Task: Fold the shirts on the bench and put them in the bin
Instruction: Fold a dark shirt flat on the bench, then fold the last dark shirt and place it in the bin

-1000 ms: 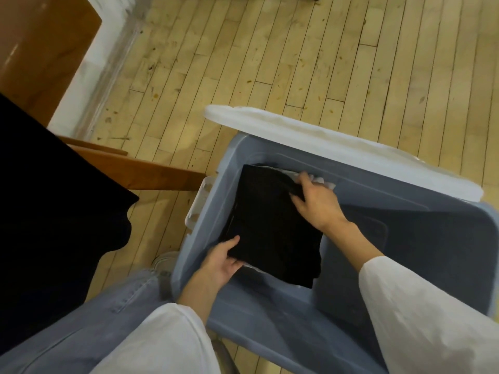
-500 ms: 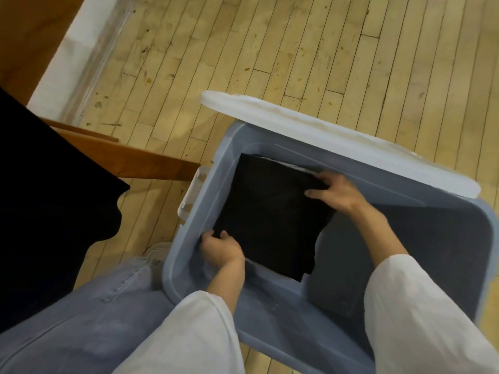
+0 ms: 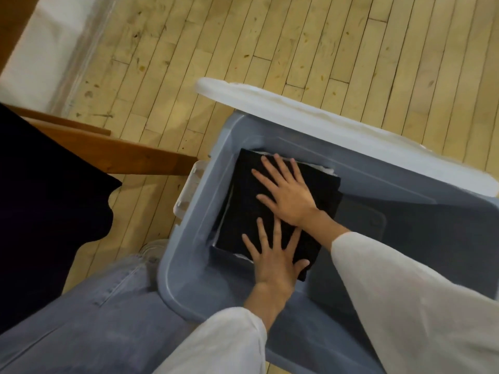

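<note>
Folded black shirt (image 3: 243, 206) lies flat inside the blue-grey plastic bin (image 3: 197, 225), at the bin's left end, near the left wall. Thin white fabric (image 3: 329, 170) shows at its far edge and along its left and near edges, underneath it; cannot tell what that piece is. Both hands are on the shirt, palms down, fingers straight and spread, gripping nothing. Right hand (image 3: 289, 195) presses the far half, fingertips toward the far left corner. Left hand (image 3: 272, 265) presses the near half, its heel over the near edge of the cloth, thumb out to the right. The two hands are just beside each other, left fingertips close under the right palm. Both arms are in loose white sleeves (image 3: 418, 306). The right part of the bin floor is bare and in shadow. White lid (image 3: 310, 112) sits along the bin's far rim. White latch handle (image 3: 186, 193) is on the bin's left end. Left of the bin is a wooden bench (image 3: 140, 157) with a dark garment (image 3: 48, 206) draped over it. Pale plank floor (image 3: 270, 44) all around. Blue jeans (image 3: 94, 319) at lower left, against the bin's near corner.
</note>
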Action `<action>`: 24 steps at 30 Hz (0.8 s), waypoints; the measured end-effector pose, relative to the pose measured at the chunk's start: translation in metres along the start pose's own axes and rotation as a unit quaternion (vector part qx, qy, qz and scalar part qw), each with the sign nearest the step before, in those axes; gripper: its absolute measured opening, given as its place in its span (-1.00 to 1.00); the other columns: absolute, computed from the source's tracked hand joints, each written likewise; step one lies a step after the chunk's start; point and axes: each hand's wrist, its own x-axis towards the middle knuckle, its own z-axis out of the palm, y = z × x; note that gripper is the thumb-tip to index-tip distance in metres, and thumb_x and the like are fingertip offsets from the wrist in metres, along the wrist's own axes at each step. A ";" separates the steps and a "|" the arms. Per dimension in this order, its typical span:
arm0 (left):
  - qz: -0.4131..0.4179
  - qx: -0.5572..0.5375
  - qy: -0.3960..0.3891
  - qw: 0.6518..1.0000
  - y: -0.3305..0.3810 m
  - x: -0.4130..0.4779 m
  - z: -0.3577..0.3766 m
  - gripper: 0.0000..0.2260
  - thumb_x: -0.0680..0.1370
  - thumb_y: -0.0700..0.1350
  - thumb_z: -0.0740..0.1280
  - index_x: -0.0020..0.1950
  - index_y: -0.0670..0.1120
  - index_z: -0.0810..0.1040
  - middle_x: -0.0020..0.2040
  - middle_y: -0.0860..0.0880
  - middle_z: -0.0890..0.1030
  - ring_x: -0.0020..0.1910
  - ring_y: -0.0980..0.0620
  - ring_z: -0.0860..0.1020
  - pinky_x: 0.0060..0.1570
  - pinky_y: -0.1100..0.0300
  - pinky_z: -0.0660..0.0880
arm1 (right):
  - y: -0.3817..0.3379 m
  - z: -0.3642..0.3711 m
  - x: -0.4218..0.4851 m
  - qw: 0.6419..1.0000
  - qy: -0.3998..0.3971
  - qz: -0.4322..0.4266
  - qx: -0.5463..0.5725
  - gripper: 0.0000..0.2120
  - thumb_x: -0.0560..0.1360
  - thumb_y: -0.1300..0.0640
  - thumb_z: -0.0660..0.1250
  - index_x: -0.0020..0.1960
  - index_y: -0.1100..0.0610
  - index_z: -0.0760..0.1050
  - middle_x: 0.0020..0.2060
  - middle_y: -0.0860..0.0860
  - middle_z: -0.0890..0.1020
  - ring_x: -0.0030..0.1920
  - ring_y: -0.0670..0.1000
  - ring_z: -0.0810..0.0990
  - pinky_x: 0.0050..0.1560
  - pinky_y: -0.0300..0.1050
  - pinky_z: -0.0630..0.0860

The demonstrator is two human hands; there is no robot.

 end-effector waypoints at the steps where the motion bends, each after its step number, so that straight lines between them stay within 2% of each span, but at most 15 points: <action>1: 0.015 0.030 -0.016 0.999 0.004 0.001 -0.001 -0.37 0.59 0.26 0.02 0.50 0.21 -0.32 0.46 -0.11 -0.48 0.30 -0.29 -0.57 0.24 -0.44 -0.37 | 0.007 0.008 0.002 0.999 -0.023 0.007 -0.023 -0.44 0.60 -0.20 -0.05 0.54 -0.03 0.06 0.54 0.07 0.10 0.54 0.15 -0.05 0.49 0.21 -0.12; 4: 0.039 0.067 -0.051 0.996 0.005 0.009 0.003 -0.39 0.61 0.23 0.03 0.47 0.25 -0.35 0.38 -0.12 -0.54 0.24 -0.29 -0.60 0.22 -0.47 -0.36 | 0.009 0.020 0.004 0.997 -0.014 0.044 -0.064 -0.43 0.60 -0.21 -0.09 0.55 -0.03 -0.03 0.54 0.08 0.06 0.54 0.15 -0.07 0.48 0.19 -0.15; 7: 0.074 0.038 -0.073 0.994 -0.021 0.013 -0.001 -0.37 0.59 0.24 0.06 0.47 0.29 -0.33 0.48 -0.08 -0.46 0.40 -0.29 -0.48 0.29 -0.47 -0.29 | -0.001 0.022 0.010 0.993 -0.040 0.083 -0.075 -0.42 0.61 -0.22 -0.12 0.55 -0.04 -0.13 0.55 0.06 -0.02 0.54 0.14 -0.15 0.48 0.19 -0.21; 10: 0.109 -0.022 -0.136 0.984 -0.045 0.013 -0.026 -0.34 0.57 0.23 0.16 0.48 0.32 -0.24 0.52 -0.01 -0.38 0.46 -0.24 -0.40 0.34 -0.41 -0.28 | -0.010 0.008 0.019 0.986 -0.101 0.101 -0.089 -0.40 0.60 -0.23 -0.16 0.54 -0.05 -0.25 0.55 0.04 -0.16 0.52 0.13 -0.27 0.48 0.20 -0.28; 12: 0.098 -0.073 -0.173 0.977 -0.054 0.004 -0.049 -0.38 0.57 0.17 0.21 0.51 0.29 -0.08 0.56 -0.01 -0.26 0.51 -0.21 -0.28 0.39 -0.36 -0.21 | -0.015 -0.009 0.025 0.979 -0.152 0.099 -0.088 -0.38 0.60 -0.23 -0.11 0.55 -0.04 -0.25 0.55 0.05 -0.19 0.52 0.14 -0.28 0.47 0.21 -0.30; 14: 0.064 -0.167 -0.173 0.969 -0.062 -0.013 -0.072 -0.50 0.59 0.07 0.23 0.51 0.13 0.21 0.57 -0.08 0.02 0.53 -0.18 0.02 0.46 -0.20 0.01 | -0.023 -0.035 0.026 0.979 -0.166 0.110 -0.052 -0.39 0.60 -0.15 0.05 0.56 0.00 -0.04 0.55 0.08 -0.04 0.54 0.14 -0.15 0.45 0.23 -0.29; 15: 0.051 -0.214 -0.158 0.963 -0.068 -0.023 -0.080 -0.57 0.60 0.00 0.24 0.47 0.02 0.32 0.52 -0.11 0.20 0.49 -0.15 0.18 0.45 -0.07 0.15 | -0.030 -0.047 0.023 0.983 -0.137 0.120 -0.016 -0.47 0.59 -0.07 0.14 0.51 0.05 0.18 0.51 0.11 0.16 0.53 0.14 0.01 0.46 0.24 -0.24; 16: 0.038 -0.245 -0.132 0.960 -0.076 -0.039 -0.094 -0.61 0.60 -0.05 0.23 0.43 -0.05 0.39 0.46 -0.11 0.32 0.43 -0.11 0.30 0.40 0.05 0.25 | -0.043 -0.068 0.020 0.989 -0.078 0.124 0.031 -0.61 0.57 0.02 0.20 0.36 0.08 0.40 0.38 0.13 0.40 0.45 0.14 0.26 0.48 0.26 -0.09; 17: 0.026 -0.268 -0.102 0.958 -0.083 -0.053 -0.104 -0.65 0.61 -0.09 0.22 0.40 -0.09 0.43 0.42 -0.10 0.40 0.39 -0.08 0.36 0.36 0.11 0.30 | -0.057 -0.085 0.014 0.987 -0.019 0.132 0.091 -0.77 0.55 0.07 0.23 0.15 0.10 0.54 0.14 0.11 0.59 0.24 0.12 0.49 0.41 0.24 0.19; 18: 0.008 -0.293 -0.060 0.954 -0.094 -0.074 -0.122 -0.68 0.61 -0.13 0.20 0.36 -0.11 0.47 0.36 -0.10 0.46 0.35 -0.07 0.41 0.30 0.16 0.34 | -0.080 -0.110 0.011 0.978 0.022 0.131 0.159 -0.84 0.54 0.09 0.24 -0.06 0.11 0.57 -0.12 0.07 0.64 -0.04 0.08 0.60 0.19 0.16 0.45; 19: -0.008 -0.323 -0.012 0.946 -0.103 -0.091 -0.138 -0.71 0.61 -0.16 0.19 0.31 -0.15 0.51 0.27 -0.11 0.53 0.29 -0.07 0.46 0.19 0.21 0.38 | -0.103 -0.132 0.005 0.965 0.043 0.127 0.224 -0.83 0.54 0.10 0.24 -0.17 0.13 0.54 -0.29 0.04 0.61 -0.25 0.03 0.58 -0.08 0.04 0.53; 20: -0.027 -0.357 0.046 0.933 -0.114 -0.113 -0.158 -0.74 0.60 -0.19 0.18 0.22 -0.19 0.56 0.12 -0.13 0.58 0.18 -0.10 0.51 0.03 0.23 0.40 | -0.130 -0.157 0.002 0.954 0.056 0.111 0.271 -0.81 0.54 0.10 0.26 -0.20 0.14 0.52 -0.36 0.02 0.59 -0.34 -0.01 0.54 -0.25 -0.09 0.49; 21: -0.038 -0.386 0.114 0.915 -0.127 -0.140 -0.179 -0.76 0.58 -0.18 0.18 0.09 -0.23 0.59 -0.04 -0.15 0.59 0.05 -0.13 0.54 -0.13 0.21 0.37 | -0.160 -0.185 0.000 0.948 0.070 0.084 0.300 -0.82 0.55 0.10 0.27 -0.18 0.13 0.54 -0.35 0.00 0.59 -0.35 -0.04 0.53 -0.31 -0.20 0.43; 22: -0.043 -0.396 0.181 0.899 -0.139 -0.162 -0.197 -0.76 0.55 -0.13 0.18 -0.02 -0.23 0.60 -0.14 -0.15 0.58 -0.05 -0.13 0.55 -0.18 0.18 0.38 | -0.183 -0.208 -0.002 0.942 0.087 0.057 0.318 -0.84 0.55 0.10 0.28 -0.15 0.11 0.55 -0.32 -0.02 0.61 -0.32 -0.07 0.54 -0.31 -0.26 0.38; 24: -0.059 -0.369 0.329 0.867 -0.171 -0.217 -0.224 -0.75 0.52 -0.07 0.18 -0.09 -0.16 0.61 -0.13 -0.09 0.62 -0.08 -0.05 0.57 -0.09 0.13 0.46 | -0.234 -0.255 0.002 0.933 0.132 -0.016 0.333 -0.85 0.57 0.10 0.26 -0.11 0.11 0.56 -0.27 -0.04 0.61 -0.28 -0.07 0.53 -0.26 -0.25 0.38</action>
